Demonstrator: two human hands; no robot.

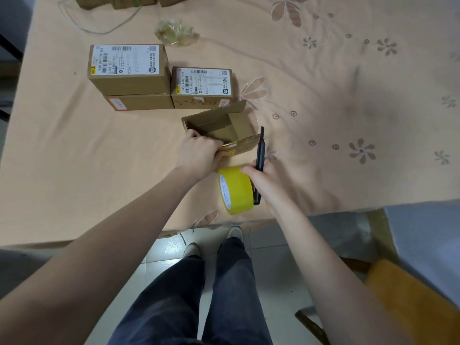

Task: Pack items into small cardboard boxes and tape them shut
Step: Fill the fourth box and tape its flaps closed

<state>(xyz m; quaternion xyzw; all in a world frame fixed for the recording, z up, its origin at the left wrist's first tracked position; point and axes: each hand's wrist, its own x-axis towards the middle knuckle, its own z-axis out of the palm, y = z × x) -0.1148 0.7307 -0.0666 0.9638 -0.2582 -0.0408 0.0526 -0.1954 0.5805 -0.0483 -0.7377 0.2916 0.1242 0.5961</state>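
Observation:
A small open cardboard box [224, 125] stands on the table with its flaps up and its inside in view. My left hand [199, 151] grips the box's near wall at the left corner. A strip of tape runs along that near edge. My right hand [263, 178] holds a roll of yellow tape [235, 189] and a dark utility knife [260, 155], whose blade points away from me beside the box's right side. The roll hangs just in front of the box, near the table's front edge.
Two labelled closed boxes, one large [129, 70] stacked on a flatter one [139, 102], one smaller [202, 85], stand behind the open box. Crumpled clear plastic [175, 32] and more boxes [124, 1] lie farther back. A wooden chair [410, 295] stands at my right.

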